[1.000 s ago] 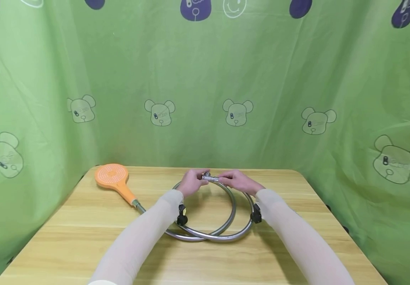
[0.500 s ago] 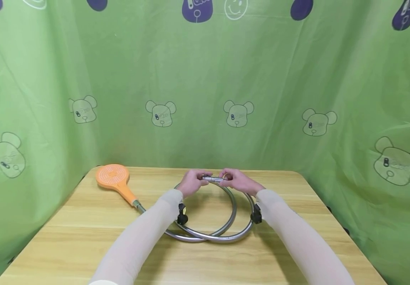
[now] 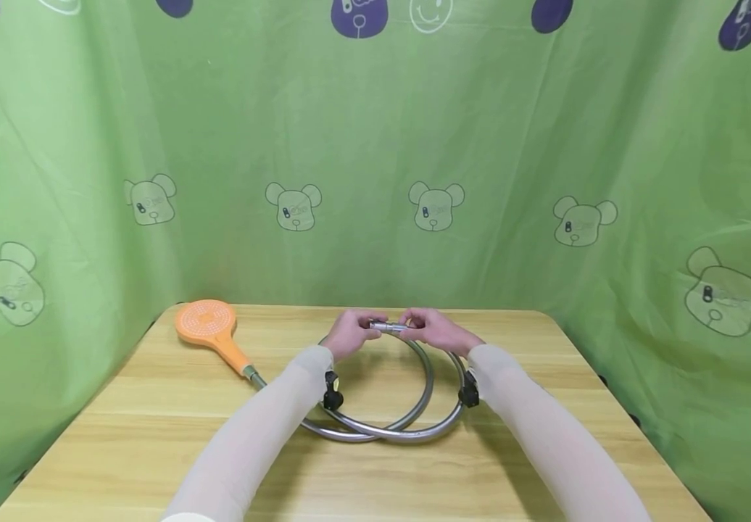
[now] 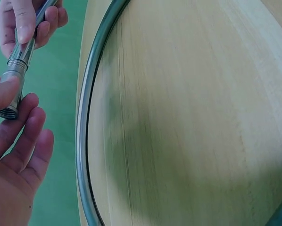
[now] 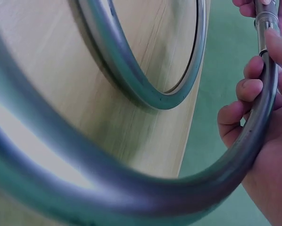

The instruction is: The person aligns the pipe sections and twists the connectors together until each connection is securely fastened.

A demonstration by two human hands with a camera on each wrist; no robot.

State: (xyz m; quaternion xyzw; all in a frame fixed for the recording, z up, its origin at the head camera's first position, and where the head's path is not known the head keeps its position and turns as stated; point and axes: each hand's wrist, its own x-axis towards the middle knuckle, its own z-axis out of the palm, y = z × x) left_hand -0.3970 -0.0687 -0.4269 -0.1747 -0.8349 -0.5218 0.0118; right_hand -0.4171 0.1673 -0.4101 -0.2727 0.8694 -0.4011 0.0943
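A silver metal fitting (image 4: 17,66) with a threaded open end is pinched between thumb and fingers of my left hand (image 3: 347,335). My right hand (image 3: 439,331) grips the end of a grey metallic shower hose (image 5: 263,113), its thumb lying along the silver end sleeve (image 5: 262,40). Fitting and sleeve meet in line, held above the table's far edge; how far they engage I cannot tell. The hose loops over the table between my forearms. At its other end, an orange shower head (image 3: 206,320) lies with its spray face up at the far left.
The light wood table (image 3: 388,478) carries the hose coils. Behind it and at both sides hangs a green curtain (image 3: 362,268) with bear prints. A black wrist camera (image 3: 333,391) sits on the left wrist, another wrist camera (image 3: 469,390) on the right.
My right fingers have shifted around the sleeve, the index finger lifting and curling. A small protruding part of the fitting, visible one second ago, no longer shows. The shower head stays put.
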